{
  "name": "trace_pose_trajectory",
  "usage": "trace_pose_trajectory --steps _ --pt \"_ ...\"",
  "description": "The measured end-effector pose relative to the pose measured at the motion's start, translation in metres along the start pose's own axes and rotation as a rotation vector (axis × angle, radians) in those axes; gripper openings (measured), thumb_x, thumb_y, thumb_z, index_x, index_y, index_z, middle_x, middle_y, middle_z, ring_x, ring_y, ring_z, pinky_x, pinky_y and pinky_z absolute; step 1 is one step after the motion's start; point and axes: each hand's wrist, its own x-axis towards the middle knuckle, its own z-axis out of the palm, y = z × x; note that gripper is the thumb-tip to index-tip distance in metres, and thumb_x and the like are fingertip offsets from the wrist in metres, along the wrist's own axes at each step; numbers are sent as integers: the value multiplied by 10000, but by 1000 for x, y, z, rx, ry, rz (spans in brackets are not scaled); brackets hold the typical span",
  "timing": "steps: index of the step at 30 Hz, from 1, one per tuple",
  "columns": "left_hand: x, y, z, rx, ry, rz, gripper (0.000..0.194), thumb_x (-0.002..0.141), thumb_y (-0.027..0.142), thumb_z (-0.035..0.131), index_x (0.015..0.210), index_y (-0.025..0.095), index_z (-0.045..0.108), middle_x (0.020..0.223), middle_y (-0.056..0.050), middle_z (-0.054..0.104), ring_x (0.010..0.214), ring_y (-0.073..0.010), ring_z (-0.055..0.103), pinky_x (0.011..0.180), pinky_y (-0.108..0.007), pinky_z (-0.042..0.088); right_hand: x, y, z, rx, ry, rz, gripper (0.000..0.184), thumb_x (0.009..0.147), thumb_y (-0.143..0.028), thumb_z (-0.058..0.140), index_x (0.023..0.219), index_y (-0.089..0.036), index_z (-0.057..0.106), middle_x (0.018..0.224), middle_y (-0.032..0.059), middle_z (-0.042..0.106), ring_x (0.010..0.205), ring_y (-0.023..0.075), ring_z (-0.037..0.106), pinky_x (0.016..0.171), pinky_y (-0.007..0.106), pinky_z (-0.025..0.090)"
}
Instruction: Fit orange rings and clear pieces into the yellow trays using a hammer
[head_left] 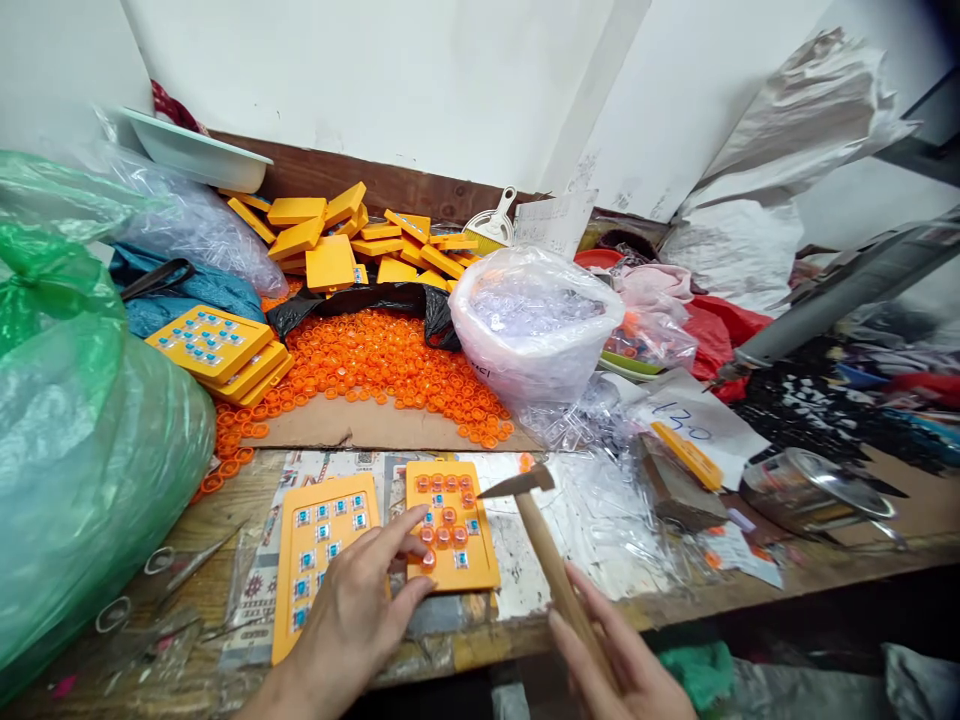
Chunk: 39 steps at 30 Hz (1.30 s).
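Note:
My right hand [615, 650] is wrapped round the wooden handle of a small hammer [551, 550]. Its metal head is raised at the right edge of a yellow panel [476, 570]. Clear orange round caps [444, 536] cover many of this panel's spots; a few bare blue-and-white pieces show between them. At the panel's left side, the fingertips and thumb of my left hand [360, 595] close about an orange cap [427, 561] in the lower left corner. Partly under that hand lies a second yellow panel [285, 600] with blue-and-white pieces and no caps.
Behind the panels spreads a heap of orange caps [375, 355] on cardboard, with piled yellow panels [330, 262] beyond. A white bag of clear parts [532, 340] stands right of it. A big green bag [90, 470] fills the left; a metal pot [799, 490] sits right.

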Motion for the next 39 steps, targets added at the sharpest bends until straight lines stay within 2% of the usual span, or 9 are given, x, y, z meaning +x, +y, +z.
trace_pose_trajectory --steps 3,9,14,18,22,26,32,36,39 --pt "4 10 -3 -123 35 -87 446 790 246 588 1234 258 551 1144 -69 658 1045 -217 625 949 -381 492 29 3 -9 61 -166 113 495 870 -418 500 1293 -163 536 933 72 733 551 152 649 430 223 520" --pt "28 28 5 -698 138 -501 573 744 142 588 1293 184 430 1433 -132 428 1337 -236 372 1085 -397 345 50 -13 6 -540 -46 -401 336 855 -265 460 1130 -242 652 1151 104 651 1023 267 608 785 396 531" --pt "42 48 1 -886 252 -750 557 744 122 633 1254 182 415 1449 -146 391 1327 -207 389 1087 -348 340 45 -30 33 -737 -143 -489 308 907 -231 438 1140 -226 638 1220 69 645 1121 290 565 871 473 462" --pt "47 61 -1 -927 272 -776 491 740 104 638 1195 184 472 1390 -135 475 1242 -217 499 987 -328 459 43 -33 41 -733 -142 -463 319 917 -264 439 1165 -202 630 1192 75 665 1100 287 590 825 466 484" --pt "48 60 10 -1129 48 -738 374 744 95 628 1106 141 544 1095 -138 690 984 -255 673 806 -365 569 43 -34 31 -723 -212 -498 306 915 -306 461 1155 -251 643 1199 20 664 1105 244 599 848 422 509" --pt "38 54 15 -1252 -10 -720 440 777 124 636 1197 149 506 1030 -121 719 918 -256 696 791 -395 574 62 -20 -7 -772 -54 -496 311 883 -332 474 1066 -222 700 1123 36 701 1008 191 648 847 315 524" --pt "10 47 0 -1441 -8 -802 461 764 125 657 1202 174 521 1030 -85 725 953 -249 686 860 -398 554 95 26 -63 -889 68 -408 358 717 -85 427 840 -183 749 903 105 745 844 313 658 695 453 474" --pt "-5 39 -1 -1509 60 -860 401 719 126 696 1096 211 590 958 -20 744 918 -203 698 853 -329 561 101 38 -61 -792 32 -470 315 806 -154 436 849 -193 746 881 90 740 893 293 646 793 437 461" --pt "-9 38 0 -1525 46 -832 386 710 162 703 1081 206 605 955 -29 744 942 -220 691 866 -349 557 98 19 -49 -669 110 -487 344 890 -259 400 1017 -160 704 862 107 689 803 231 647 721 356 500"
